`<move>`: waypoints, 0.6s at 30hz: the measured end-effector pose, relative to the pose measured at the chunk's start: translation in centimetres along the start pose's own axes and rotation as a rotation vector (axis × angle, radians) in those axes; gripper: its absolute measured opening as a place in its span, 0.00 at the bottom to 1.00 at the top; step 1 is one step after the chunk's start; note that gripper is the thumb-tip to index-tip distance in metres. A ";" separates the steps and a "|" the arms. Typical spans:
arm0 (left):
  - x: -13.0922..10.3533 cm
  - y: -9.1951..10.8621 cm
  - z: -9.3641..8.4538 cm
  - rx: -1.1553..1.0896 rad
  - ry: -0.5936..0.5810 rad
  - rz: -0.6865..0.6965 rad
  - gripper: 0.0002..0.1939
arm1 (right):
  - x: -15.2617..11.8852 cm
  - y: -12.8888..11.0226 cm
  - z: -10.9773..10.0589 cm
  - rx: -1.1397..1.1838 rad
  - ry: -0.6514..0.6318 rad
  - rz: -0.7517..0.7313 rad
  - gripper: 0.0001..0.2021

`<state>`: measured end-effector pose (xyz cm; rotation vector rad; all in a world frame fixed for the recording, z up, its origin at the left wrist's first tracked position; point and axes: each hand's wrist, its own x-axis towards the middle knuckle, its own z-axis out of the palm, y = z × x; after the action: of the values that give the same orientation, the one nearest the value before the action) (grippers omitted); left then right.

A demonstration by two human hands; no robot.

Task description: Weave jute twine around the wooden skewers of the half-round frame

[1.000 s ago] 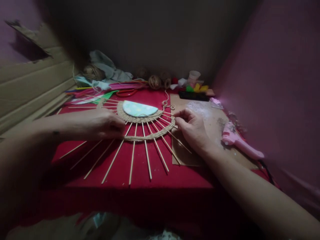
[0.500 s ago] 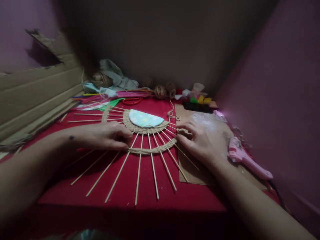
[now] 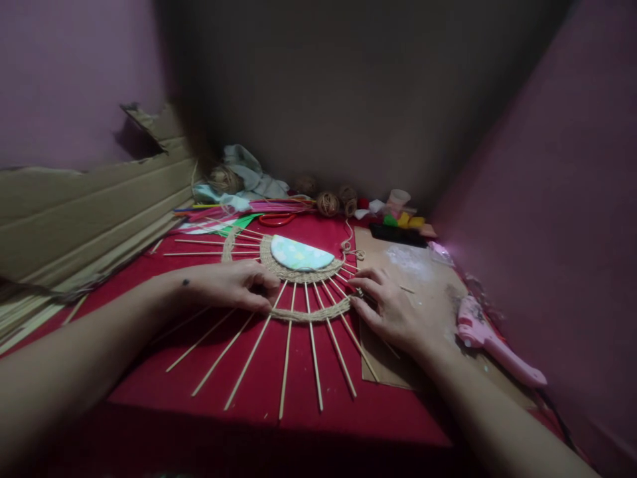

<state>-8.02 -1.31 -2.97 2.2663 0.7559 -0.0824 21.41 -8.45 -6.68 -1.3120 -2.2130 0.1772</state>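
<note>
A half-round piece with a pale blue patterned centre lies on the red cloth, edged with woven twine. Thin wooden sticks fan out from it, crossed by an outer twine band. My left hand rests over the left part of the sticks, thumb and fingers closed at the band. At the band's right end is my right hand, its fingers bent and closed round the twine and sticks there.
A cardboard sheet lies at the right with a pink glue gun. Twine balls, red-handled scissors, a cup and coloured strips line the back. Folded cardboard stands at the left.
The view has shifted, so everything sits a little lower and further right. My right hand has moved slightly nearer the band and sticks. My left hand stays at the band.
</note>
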 end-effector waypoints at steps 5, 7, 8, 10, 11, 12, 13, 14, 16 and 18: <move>0.2 -0.1 0.1 -0.030 0.001 0.049 0.09 | -0.1 0.2 -0.2 0.044 0.013 -0.001 0.14; 0.2 -0.2 0.2 -0.025 0.005 0.057 0.08 | -0.1 0.4 -0.3 0.068 0.021 -0.007 0.17; 0.2 -0.2 0.2 -0.019 0.011 0.054 0.08 | -0.1 0.4 -0.5 0.076 0.025 -0.004 0.19; 0.2 -0.3 0.3 -0.017 0.017 0.039 0.07 | -0.1 0.5 -0.8 0.076 0.035 0.016 0.22; 0.2 -0.5 0.3 -0.024 0.017 0.034 0.07 | -0.1 0.5 -1.0 0.071 0.041 0.025 0.23; 0.2 -0.6 0.4 -0.038 0.013 0.034 0.07 | -0.1 0.6 -1.2 0.066 0.047 0.028 0.24; 0.2 -0.7 0.4 -0.057 0.007 0.038 0.07 | -0.1 0.6 -1.4 0.065 0.051 0.027 0.24; 0.2 -0.9 0.4 -0.075 0.002 0.045 0.07 | -0.1 0.6 -1.5 0.064 0.048 0.023 0.25; 0.2 -1.0 0.3 -0.092 0.000 0.059 0.06 | -0.1 0.7 -1.6 0.052 0.026 0.014 0.26; 0.1 -1.0 0.2 -0.066 0.017 0.075 0.06 | -0.2 0.8 -1.6 0.018 -0.011 0.007 0.27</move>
<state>-8.44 -0.80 -3.76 2.2329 0.6714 -0.0029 22.92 -8.46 -5.69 -1.3119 -2.2118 0.2067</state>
